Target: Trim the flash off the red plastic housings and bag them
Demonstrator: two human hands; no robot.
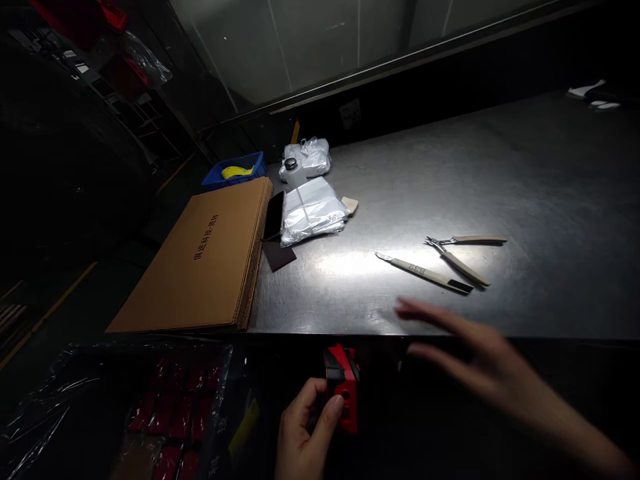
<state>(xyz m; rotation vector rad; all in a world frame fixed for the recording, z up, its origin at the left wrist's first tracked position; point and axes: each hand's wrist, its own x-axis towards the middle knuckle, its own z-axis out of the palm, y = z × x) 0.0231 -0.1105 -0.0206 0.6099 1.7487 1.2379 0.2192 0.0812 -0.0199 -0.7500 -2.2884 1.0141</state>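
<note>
My left hand (305, 427) grips a small red and black plastic housing (345, 390) between thumb and fingers, just below the table's front edge. My right hand (470, 360) is raised over the front edge, its fingers stretched and apart, blurred by motion, with nothing in it. Beyond my right hand a craft knife (423, 272) with a pale handle and dark end lies on the metal table (550, 280). Beside the knife lie side cutters (460, 257) with pale handles, jaws spread and pointing left.
Flat cardboard sheets (200, 260) are stacked at the left. Near them are a phone (274, 215), clear plastic bags (315, 210), a bottle (294, 173) and a blue bin (235, 168). Below left, a plastic-lined crate (225, 373) holds several wrapped red parts (173, 413).
</note>
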